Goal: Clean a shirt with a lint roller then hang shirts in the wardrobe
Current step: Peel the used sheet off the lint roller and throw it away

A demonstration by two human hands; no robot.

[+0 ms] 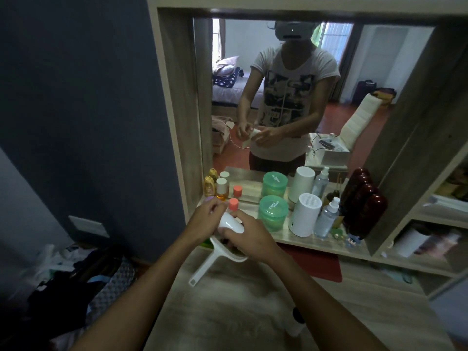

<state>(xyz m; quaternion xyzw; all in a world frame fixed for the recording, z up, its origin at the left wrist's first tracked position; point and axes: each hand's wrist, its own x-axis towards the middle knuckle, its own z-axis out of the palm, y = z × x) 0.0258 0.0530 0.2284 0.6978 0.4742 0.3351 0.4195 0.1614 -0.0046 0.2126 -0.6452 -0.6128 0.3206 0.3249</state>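
In the head view, a white lint roller (229, 224) is held in front of a wooden vanity shelf (316, 243), at its left end, with both hands closed around it. The roller's rounded white head is gripped by the left hand (206, 219), whose fingers are curled over its upper end. The lower part is clasped by the right hand (249, 236), fingers wrapped over the frame, so that most of the body is hidden. The white handle (202, 271) is seen pointing down and to the left, below the hands, free of any support.

On the shelf, just beyond the hands, small bottles with a white and coral caps (233, 204) are set at the left. A green lidded jar (273, 215) is placed near the middle, a white cylindrical device (305, 215) just beside it, then a clear spray bottle (328, 219) and a dark red bottle (364, 211) further right.

A mirror (316, 97) is mounted behind the shelf; the person, in a printed T-shirt, is reflected in it with both hands together at the waist.

A heap of dark clothes (83, 287) is seen on the floor at the lower left; whether a shirt is among them cannot be told.
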